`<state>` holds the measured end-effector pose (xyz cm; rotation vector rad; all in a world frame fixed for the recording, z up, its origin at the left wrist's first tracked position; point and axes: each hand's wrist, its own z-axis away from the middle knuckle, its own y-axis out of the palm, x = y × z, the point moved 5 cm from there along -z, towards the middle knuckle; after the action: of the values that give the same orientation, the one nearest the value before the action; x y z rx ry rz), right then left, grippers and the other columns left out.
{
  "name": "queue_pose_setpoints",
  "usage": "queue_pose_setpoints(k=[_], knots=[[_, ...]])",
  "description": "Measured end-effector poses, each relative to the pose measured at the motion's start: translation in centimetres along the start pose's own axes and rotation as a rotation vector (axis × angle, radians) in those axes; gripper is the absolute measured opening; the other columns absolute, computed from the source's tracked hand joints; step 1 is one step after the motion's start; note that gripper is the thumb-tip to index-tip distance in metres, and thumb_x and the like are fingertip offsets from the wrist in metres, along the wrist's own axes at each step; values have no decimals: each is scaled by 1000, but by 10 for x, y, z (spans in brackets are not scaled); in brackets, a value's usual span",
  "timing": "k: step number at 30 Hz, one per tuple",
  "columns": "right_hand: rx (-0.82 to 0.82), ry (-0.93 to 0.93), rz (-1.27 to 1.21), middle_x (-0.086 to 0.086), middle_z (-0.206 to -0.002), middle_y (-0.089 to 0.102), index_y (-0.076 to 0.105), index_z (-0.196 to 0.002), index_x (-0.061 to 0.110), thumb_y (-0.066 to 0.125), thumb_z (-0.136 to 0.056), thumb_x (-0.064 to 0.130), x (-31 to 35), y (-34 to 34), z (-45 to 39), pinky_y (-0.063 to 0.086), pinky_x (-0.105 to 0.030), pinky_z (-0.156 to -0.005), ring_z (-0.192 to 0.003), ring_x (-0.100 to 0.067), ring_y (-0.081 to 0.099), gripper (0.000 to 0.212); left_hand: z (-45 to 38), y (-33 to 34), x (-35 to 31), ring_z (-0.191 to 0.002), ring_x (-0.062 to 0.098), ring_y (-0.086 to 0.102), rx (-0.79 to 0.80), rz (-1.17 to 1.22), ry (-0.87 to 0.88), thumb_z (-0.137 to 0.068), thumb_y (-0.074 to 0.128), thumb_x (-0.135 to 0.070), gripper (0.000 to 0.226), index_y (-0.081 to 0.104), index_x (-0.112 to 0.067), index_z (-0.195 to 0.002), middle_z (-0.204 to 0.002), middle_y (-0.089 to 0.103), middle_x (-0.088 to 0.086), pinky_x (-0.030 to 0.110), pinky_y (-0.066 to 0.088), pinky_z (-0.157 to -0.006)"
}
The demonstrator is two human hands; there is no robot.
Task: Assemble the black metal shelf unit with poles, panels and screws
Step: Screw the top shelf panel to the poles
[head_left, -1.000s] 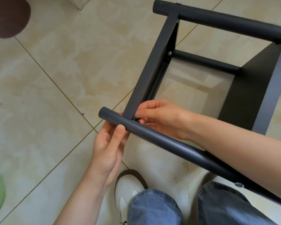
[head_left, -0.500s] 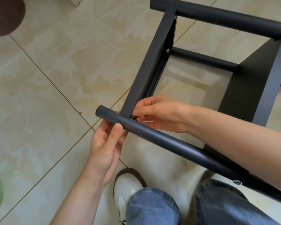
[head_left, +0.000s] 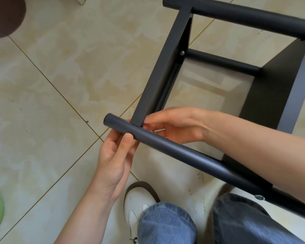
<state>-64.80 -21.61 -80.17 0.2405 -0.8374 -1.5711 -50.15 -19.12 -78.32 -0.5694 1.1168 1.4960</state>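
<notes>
A partly built black metal shelf unit [head_left: 264, 88] lies on its side on a beige tiled floor [head_left: 60, 85]. The left hand [head_left: 114, 159] grips the end of its nearest round black pole [head_left: 174, 148], thumb on top. The right hand [head_left: 176, 125] pinches at the joint where a flat black panel [head_left: 158, 74] meets that pole.
</notes>
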Motion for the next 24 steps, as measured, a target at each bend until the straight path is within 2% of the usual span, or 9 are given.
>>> queue_pose_setpoints(k=[4, 7, 12, 16, 19, 24], knots=[[14, 60, 55, 5, -84, 63, 62, -109, 21, 61, -94, 31, -4, -2, -1, 56, -25, -66, -76, -13, 62, 18, 0, 1, -1, -117, 18, 66, 0, -11, 3, -77, 82, -47, 45, 71, -28, -115, -118, 72, 3, 29, 50, -101], [25, 75, 31, 4, -84, 65, 65, -102, 19, 63, -93, 29, -2, -3, 0, 57, -25, -66, -75, -13, 63, 13, 0, 1, -2, -118, 15, 65, 8, -29, 4, -76, 82, -48, 41, 73, -32, -113, -117, 72, 0, 28, 48, -102], [4, 51, 35, 3, -84, 66, 65, -108, 17, 62, -94, 27, 1, -3, -1, 55, -26, -70, -83, -15, 59, 17, 1, 2, -2, -117, 13, 66, 18, -36, 10, -76, 82, -48, 39, 74, -34, -111, -116, 73, -3, 28, 49, -102], [-5, 24, 29, 0, -83, 64, 65, -95, 12, 62, -94, 19, 3, -3, -2, 50, -28, -79, -89, -16, 52, 8, 0, 0, -1, -118, 16, 66, 7, -25, 9, -74, 84, -48, 42, 74, -32, -111, -116, 73, -1, 31, 48, -104], [12, 25, 17, -2, -83, 64, 65, -88, 11, 61, -94, 18, 3, -3, -3, 52, -27, -77, -87, -15, 53, 10, 0, 0, -1, -118, 17, 65, 1, -21, -2, -74, 85, -47, 43, 74, -31, -112, -118, 72, 1, 29, 49, -102], [-11, 75, 26, 2, -80, 63, 65, -98, 14, 61, -95, 25, 0, -3, -3, 53, -24, -69, -82, -13, 54, 12, 1, -1, 1, -117, 17, 66, -7, -34, -14, -72, 86, -47, 57, 64, -22, -119, -118, 72, 1, 31, 48, -106]])
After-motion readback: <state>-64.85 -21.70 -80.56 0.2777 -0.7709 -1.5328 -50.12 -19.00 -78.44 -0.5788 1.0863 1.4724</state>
